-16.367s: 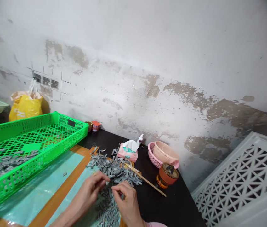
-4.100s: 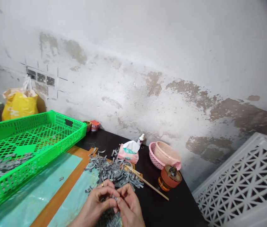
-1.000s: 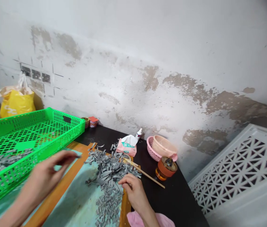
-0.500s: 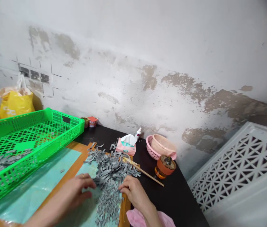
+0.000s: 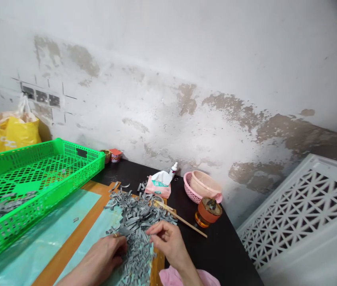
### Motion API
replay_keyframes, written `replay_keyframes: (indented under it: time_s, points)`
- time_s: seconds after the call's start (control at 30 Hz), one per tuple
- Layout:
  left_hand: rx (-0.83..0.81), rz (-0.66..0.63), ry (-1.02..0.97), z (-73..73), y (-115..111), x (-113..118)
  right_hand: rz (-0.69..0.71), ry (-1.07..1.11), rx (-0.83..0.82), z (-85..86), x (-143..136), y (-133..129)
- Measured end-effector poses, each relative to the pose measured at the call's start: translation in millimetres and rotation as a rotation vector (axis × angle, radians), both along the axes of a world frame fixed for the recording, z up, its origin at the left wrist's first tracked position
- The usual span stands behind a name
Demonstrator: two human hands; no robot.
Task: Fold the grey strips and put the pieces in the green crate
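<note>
A heap of grey strips lies on the taped light-blue sheet, with many short grey pieces spread below it. My left hand rests at the left edge of the short pieces, its fingers curled downward and the tips partly hidden. Over the right side of the heap is my right hand, thumb and forefinger brought together in a pinch. Whatever either hand holds is too small or too hidden to make out.
A green plastic crate holding grey pieces stands at the left. Behind the heap are a tissue pack and a small white bottle. To the right are a wooden stick, pink baskets, an amber jar and a pink cloth.
My left hand has moved right and down to the short pieces, its fingers now curled. My right hand has shifted slightly, its fingertips a little further left and up.
</note>
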State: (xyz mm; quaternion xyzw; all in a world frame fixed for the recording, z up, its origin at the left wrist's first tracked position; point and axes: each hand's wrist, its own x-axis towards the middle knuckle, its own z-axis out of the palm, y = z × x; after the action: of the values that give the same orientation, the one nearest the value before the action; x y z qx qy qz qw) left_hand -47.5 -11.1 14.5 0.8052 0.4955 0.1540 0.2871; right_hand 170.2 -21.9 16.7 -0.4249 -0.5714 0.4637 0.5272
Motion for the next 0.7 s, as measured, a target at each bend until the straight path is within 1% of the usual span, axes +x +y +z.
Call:
replay_keyframes:
  time_s: [0.13, 0.27, 0.33, 0.47, 0.53, 0.6, 0.67, 0.7]
  points:
    - [0.063, 0.001, 0.093, 5.7, -2, 6, 0.046, 0.106, -0.116, 0.8, -1, 0]
    - [0.052, -0.015, 0.181, 11.2, -3, 10, 0.056, 0.087, -0.171, 0.9, 0, 2]
    - [0.049, 0.000, 0.196, 8.2, -3, 10, 0.036, 0.056, -0.190, -0.6, 0, 3]
    - [0.075, 0.015, 0.178, -7.1, -3, 7, -0.013, 0.034, -0.196, -4.2, 0, 6]
    - [0.065, 0.037, 0.155, -13.6, -4, 5, -0.030, 0.043, -0.177, -4.9, 1, 7]
    - [0.044, 0.070, 0.109, -15.8, -5, 4, -0.050, 0.047, -0.140, -4.4, 2, 8]
    - [0.024, 0.086, -0.016, -13.5, -3, 5, -0.060, 0.036, -0.103, -2.9, 2, 8]
    - [-0.009, 0.081, -0.121, -11.0, -2, 7, -0.055, 0.028, -0.092, -1.9, 3, 7]
